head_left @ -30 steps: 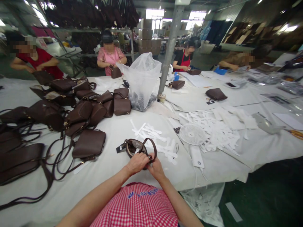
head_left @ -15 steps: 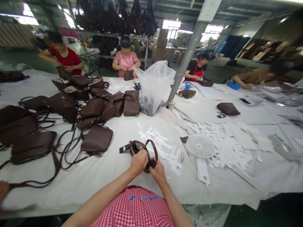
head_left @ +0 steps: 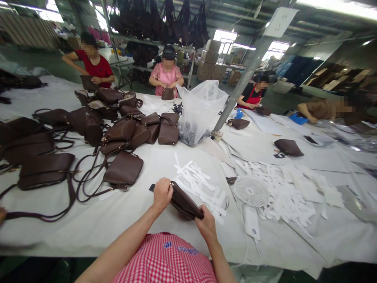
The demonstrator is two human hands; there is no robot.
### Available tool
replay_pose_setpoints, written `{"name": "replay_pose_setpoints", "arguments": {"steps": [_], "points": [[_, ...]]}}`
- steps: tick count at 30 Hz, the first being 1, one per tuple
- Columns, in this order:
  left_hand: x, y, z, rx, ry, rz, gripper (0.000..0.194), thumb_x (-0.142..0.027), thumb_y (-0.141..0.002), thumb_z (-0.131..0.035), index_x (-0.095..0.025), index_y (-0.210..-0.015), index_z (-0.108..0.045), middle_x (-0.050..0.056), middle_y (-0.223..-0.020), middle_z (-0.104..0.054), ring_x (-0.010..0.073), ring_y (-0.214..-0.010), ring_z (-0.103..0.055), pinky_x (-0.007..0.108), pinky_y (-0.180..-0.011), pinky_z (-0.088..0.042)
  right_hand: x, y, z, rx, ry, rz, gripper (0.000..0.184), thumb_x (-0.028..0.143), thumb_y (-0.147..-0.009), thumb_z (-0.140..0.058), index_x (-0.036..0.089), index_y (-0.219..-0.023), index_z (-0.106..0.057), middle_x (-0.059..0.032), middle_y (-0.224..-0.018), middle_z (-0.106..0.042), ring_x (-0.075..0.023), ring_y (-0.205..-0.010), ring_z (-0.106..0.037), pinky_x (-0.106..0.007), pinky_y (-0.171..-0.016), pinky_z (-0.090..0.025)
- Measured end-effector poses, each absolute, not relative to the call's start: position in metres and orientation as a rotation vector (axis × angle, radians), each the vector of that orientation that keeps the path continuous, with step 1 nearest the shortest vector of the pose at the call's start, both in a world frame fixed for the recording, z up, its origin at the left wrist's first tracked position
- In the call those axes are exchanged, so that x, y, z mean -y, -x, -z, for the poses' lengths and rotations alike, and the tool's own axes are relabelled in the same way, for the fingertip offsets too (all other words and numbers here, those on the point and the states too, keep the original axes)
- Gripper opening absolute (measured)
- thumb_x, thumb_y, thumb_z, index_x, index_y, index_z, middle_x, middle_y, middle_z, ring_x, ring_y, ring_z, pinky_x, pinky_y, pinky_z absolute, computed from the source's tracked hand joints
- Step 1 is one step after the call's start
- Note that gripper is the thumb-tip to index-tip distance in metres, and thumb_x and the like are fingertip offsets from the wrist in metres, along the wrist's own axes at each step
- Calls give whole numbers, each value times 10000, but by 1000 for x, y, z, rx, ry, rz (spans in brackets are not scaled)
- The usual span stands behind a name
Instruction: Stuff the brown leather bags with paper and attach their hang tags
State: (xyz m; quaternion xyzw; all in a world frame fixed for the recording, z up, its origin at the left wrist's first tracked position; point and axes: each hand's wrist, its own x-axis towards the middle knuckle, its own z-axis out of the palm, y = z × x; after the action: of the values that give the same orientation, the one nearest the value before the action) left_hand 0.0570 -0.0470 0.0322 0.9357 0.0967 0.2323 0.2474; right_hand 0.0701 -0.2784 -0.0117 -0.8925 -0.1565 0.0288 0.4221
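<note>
From my remote seat I saw the near pouch [head_left: 186, 202] as smooth dark-brown leather or imitation leather, I couldn't tell which, with a faint sheen. The bags [head_left: 125, 169] on the left had the same smooth skin, with glints of gold-toned metal. The table [head_left: 123, 230] wore a matt, creased white covering. I made out matt paper-like strips [head_left: 193, 177], a smooth white plastic fan [head_left: 251, 190], a crinkled translucent plastic sack [head_left: 198, 106], a dull grey metal post [head_left: 243, 86], and the near checked cloth garment [head_left: 172, 259].

Heaped bags [head_left: 119, 131] lie left of the pouch [head_left: 185, 200], strips [head_left: 193, 175] beyond it, a fan [head_left: 251, 190] right.
</note>
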Motion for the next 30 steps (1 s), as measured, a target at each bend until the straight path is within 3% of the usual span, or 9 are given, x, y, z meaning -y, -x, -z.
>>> {"name": "replay_pose_setpoints", "arguments": {"steps": [8,10,13,15,17,21,27,30], "points": [[38,-48,-24,-82,-2077,-329,122,-177,-837,-485,-191,-725,-533,75,-1034,-652,203,-1009,-567,382,-911,-445,322,-83,13,439,2320,-190,89,217,-686,-486,229,-768,-517,19,-649,-538,-205,-622,-536,-312,-582,-444],[35,-45,-18,-63,-1920,-162,22,-183,-801,-544,-190,-782,-535,55,-992,-663,190,-958,-595,347,-870,-470,323,-89,8,538,2362,-107,251,179,-701,-463,205,-926,-571,-46,-821,-612,-248,-791,-586,-372,-713,-490],[30,-39,-8,-58,-1733,-4,227,-113,-717,-593,-185,-922,-528,20,-922,-661,164,-871,-613,300,-804,-487,312,-89,-5,650,2472,105,592,95,-681,-447,160,-1267,-501,-156,-1194,-545,-317,-1118,-505,-476,-934,-431],[27,-34,-3,-49,-1703,45,382,-77,-700,-585,-188,-1061,-521,31,-990,-669,168,-910,-615,307,-829,-483,297,-81,-15,654,2557,220,668,67,-697,-447,169,-1357,-443,-173,-1278,-475,-344,-1173,-452,-510,-961,-396],[25,-32,-2,7,-1756,63,452,-88,-721,-595,-199,-1154,-528,55,-1087,-660,188,-990,-602,334,-886,-466,280,-69,-25,656,2581,284,572,88,-776,-443,191,-1338,-477,-168,-1229,-495,-342,-1125,-468,-513,-941,-394],[31,-31,-4,159,-1922,-16,305,-167,-783,-617,-194,-1086,-630,66,-1031,-630,208,-1006,-564,353,-934,-438,251,-45,-38,807,2504,97,306,193,-916,-408,217,-1130,-625,-130,-981,-602,-291,-927,-544,-448,-874,-412],[47,-29,-4,188,-1894,27,134,-178,-815,-595,-189,-914,-684,46,-924,-565,183,-909,-538,305,-847,-462,221,-41,-40,794,2504,-171,313,351,-925,-498,212,-1198,-563,-88,-915,-639,-230,-769,-613,-305,-660,-458],[45,-30,0,231,-1808,75,199,-226,-812,-625,-188,-1000,-680,62,-992,-554,199,-967,-530,328,-891,-454,214,-42,-37,714,2646,-133,265,329,-938,-480,189,-1136,-587,-70,-860,-643,-202,-724,-620,-265,-605,-441]]}}
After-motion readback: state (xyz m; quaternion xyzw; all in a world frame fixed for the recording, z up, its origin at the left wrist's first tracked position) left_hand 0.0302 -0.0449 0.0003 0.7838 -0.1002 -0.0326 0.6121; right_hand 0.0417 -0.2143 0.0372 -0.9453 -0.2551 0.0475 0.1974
